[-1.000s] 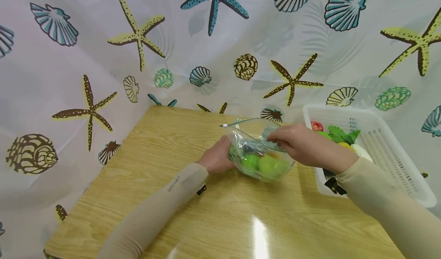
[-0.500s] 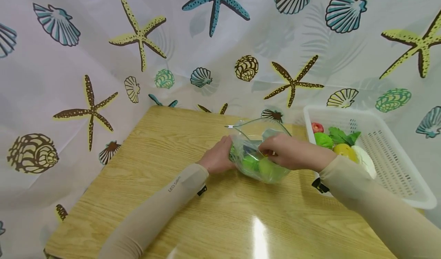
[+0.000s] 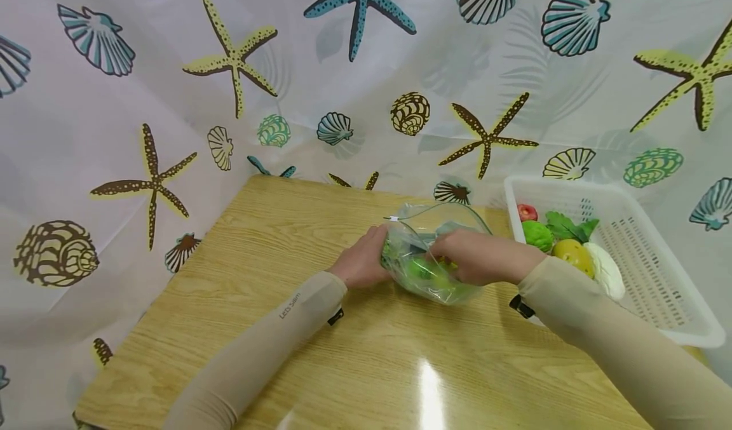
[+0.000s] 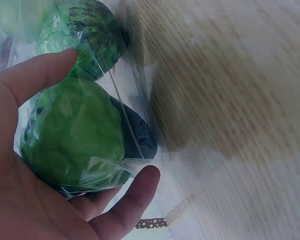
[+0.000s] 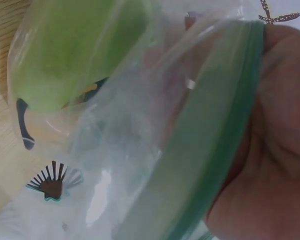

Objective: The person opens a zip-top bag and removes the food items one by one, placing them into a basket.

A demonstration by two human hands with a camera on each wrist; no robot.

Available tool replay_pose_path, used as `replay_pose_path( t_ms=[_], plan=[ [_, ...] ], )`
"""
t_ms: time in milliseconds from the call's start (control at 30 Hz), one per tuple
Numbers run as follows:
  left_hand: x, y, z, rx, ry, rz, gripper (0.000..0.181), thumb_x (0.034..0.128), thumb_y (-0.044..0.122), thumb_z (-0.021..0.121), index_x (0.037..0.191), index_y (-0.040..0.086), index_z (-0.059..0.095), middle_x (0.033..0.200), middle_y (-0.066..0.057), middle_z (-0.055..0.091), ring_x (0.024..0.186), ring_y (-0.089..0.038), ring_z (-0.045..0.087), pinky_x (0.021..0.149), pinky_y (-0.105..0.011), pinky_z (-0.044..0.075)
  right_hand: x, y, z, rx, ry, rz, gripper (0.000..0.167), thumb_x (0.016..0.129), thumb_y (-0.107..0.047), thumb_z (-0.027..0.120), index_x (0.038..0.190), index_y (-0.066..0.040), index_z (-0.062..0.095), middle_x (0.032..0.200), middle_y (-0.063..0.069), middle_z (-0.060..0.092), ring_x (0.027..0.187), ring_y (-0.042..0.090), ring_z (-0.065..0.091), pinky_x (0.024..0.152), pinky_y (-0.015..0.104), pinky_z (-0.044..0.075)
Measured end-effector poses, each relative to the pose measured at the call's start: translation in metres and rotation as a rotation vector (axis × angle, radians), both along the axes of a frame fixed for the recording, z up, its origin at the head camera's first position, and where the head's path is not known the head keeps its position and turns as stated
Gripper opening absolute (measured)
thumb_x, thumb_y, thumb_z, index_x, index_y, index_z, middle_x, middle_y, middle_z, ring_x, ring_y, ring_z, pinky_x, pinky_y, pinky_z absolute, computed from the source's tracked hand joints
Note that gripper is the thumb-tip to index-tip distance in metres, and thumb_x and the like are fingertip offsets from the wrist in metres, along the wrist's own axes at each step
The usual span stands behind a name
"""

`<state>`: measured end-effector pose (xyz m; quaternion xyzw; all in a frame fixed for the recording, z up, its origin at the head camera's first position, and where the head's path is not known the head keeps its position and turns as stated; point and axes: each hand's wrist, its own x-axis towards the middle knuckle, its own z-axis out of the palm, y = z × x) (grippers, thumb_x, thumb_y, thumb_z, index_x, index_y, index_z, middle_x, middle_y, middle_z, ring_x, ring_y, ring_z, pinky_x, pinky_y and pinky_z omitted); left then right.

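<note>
Further left and nearer than a second ago, the right hand (image 3: 466, 255) now reaches down inside the clear bag (image 3: 443, 293), whose zip slider (image 3: 393, 218) has shifted right. The bag sits on the table (image 3: 257, 233), left of the white basket (image 3: 709, 335). On its left side, the left hand (image 3: 363, 258) curls thumb and fingers around a bumpy green vegetable (image 4: 72, 132) through the plastic. Whether the right hand grasps anything I cannot tell; its fingertips are hidden. One likely trouble is the green zip edge (image 5: 245, 95), which runs close against the right hand: it could snag during a withdrawal and drag the bag along. Thin, slack plastic could also fold inward and block the mouth. The pale green item (image 5: 75, 50) fills the right side, so pushing hard there might stretch the film or tip the bag, especially if the left hand slackens its hold.
</note>
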<state>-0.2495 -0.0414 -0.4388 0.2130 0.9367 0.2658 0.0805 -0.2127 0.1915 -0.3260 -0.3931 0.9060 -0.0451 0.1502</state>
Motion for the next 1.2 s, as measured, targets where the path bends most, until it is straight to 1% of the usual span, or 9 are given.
replay_pose_path(
  t_ms=[133, 267, 333, 467, 567, 767, 933, 1067, 1200],
  plan=[
    [0.0, 0.0, 0.0, 0.015, 0.008, -0.006, 0.095, 0.0798, 0.047, 0.083, 0.154, 0.027, 0.026, 0.144, -0.003, 0.045, 0.132, -0.023, 0.049, 0.097, -0.057, 0.048, 0.002, -0.002, -0.001, 0.046, 0.015, -0.004, 0.047, 0.078, 0.008, 0.069, 0.123, -0.007, 0.07, 0.113, 0.008, 0.069, 0.099, 0.022, 0.064, 0.085, 0.04, 0.055],
    [0.0, 0.001, 0.001, 0.027, 0.011, -0.01, 0.095, 0.0794, 0.046, 0.084, 0.153, 0.025, 0.028, 0.144, -0.004, 0.045, 0.131, -0.023, 0.05, 0.097, -0.056, 0.049, 0.005, -0.004, -0.001, 0.088, 0.011, -0.021, 0.053, 0.074, 0.009, 0.069, 0.125, -0.008, 0.069, 0.12, 0.011, 0.067, 0.108, 0.026, 0.063, 0.091, 0.043, 0.054],
    [0.0, 0.001, 0.001, 0.025, 0.013, -0.011, 0.096, 0.0792, 0.046, 0.084, 0.154, 0.024, 0.028, 0.145, -0.004, 0.044, 0.131, -0.023, 0.05, 0.097, -0.055, 0.05, 0.006, -0.005, -0.002, 0.115, 0.006, -0.026, 0.056, 0.072, 0.01, 0.068, 0.125, -0.01, 0.069, 0.121, 0.011, 0.067, 0.105, 0.025, 0.063, 0.089, 0.042, 0.054],
    [0.001, 0.001, 0.001, 0.022, 0.023, -0.013, 0.097, 0.0794, 0.046, 0.084, 0.155, 0.023, 0.027, 0.145, -0.005, 0.044, 0.13, -0.023, 0.05, 0.098, -0.054, 0.05, 0.007, -0.008, -0.005, 0.168, 0.011, -0.03, 0.057, 0.071, 0.011, 0.067, 0.124, -0.012, 0.069, 0.115, 0.01, 0.066, 0.088, 0.018, 0.057, 0.076, 0.036, 0.052],
    [0.001, 0.0, 0.001, 0.02, 0.028, -0.016, 0.097, 0.0797, 0.047, 0.083, 0.155, 0.023, 0.027, 0.145, -0.005, 0.045, 0.13, -0.023, 0.051, 0.098, -0.053, 0.05, 0.008, -0.009, -0.007, 0.185, 0.008, -0.044, 0.058, 0.072, 0.012, 0.066, 0.124, -0.011, 0.069, 0.117, 0.011, 0.066, 0.085, 0.018, 0.055, 0.071, 0.034, 0.05],
    [0.001, 0.0, 0.0, 0.016, 0.022, -0.016, 0.098, 0.079, 0.048, 0.083, 0.155, 0.024, 0.026, 0.145, -0.004, 0.045, 0.131, -0.023, 0.05, 0.098, -0.053, 0.05, 0.009, -0.01, -0.009, 0.196, -0.015, -0.062, 0.06, 0.073, 0.012, 0.066, 0.128, -0.011, 0.067, 0.126, 0.014, 0.065, 0.085, 0.019, 0.054, 0.069, 0.034, 0.048],
    [0.002, 0.0, 0.001, 0.015, 0.021, -0.014, 0.098, 0.0793, 0.047, 0.084, 0.155, 0.024, 0.026, 0.147, -0.004, 0.044, 0.133, -0.023, 0.049, 0.099, -0.054, 0.049, 0.009, -0.009, -0.011, 0.186, 0.003, -0.039, 0.059, 0.072, 0.012, 0.065, 0.126, -0.012, 0.069, 0.122, 0.012, 0.066, 0.083, 0.017, 0.054, 0.069, 0.033, 0.049],
    [0.002, 0.0, 0.0, 0.013, 0.021, -0.012, 0.098, 0.0796, 0.047, 0.083, 0.156, 0.024, 0.026, 0.147, -0.004, 0.043, 0.133, -0.023, 0.049, 0.099, -0.054, 0.049, 0.009, -0.008, -0.011, 0.177, -0.002, -0.033, 0.056, 0.073, 0.012, 0.066, 0.125, -0.011, 0.069, 0.122, 0.013, 0.065, 0.083, 0.017, 0.055, 0.071, 0.033, 0.05],
    [0.002, 0.0, 0.0, 0.015, 0.02, -0.015, 0.098, 0.0798, 0.047, 0.083, 0.156, 0.023, 0.025, 0.147, -0.004, 0.043, 0.133, -0.023, 0.049, 0.099, -0.054, 0.049, 0.009, -0.006, -0.01, 0.161, 0.011, -0.012, 0.052, 0.074, 0.008, 0.071, 0.123, -0.01, 0.069, 0.118, 0.014, 0.064, 0.085, 0.017, 0.057, 0.072, 0.034, 0.052]
  ],
)
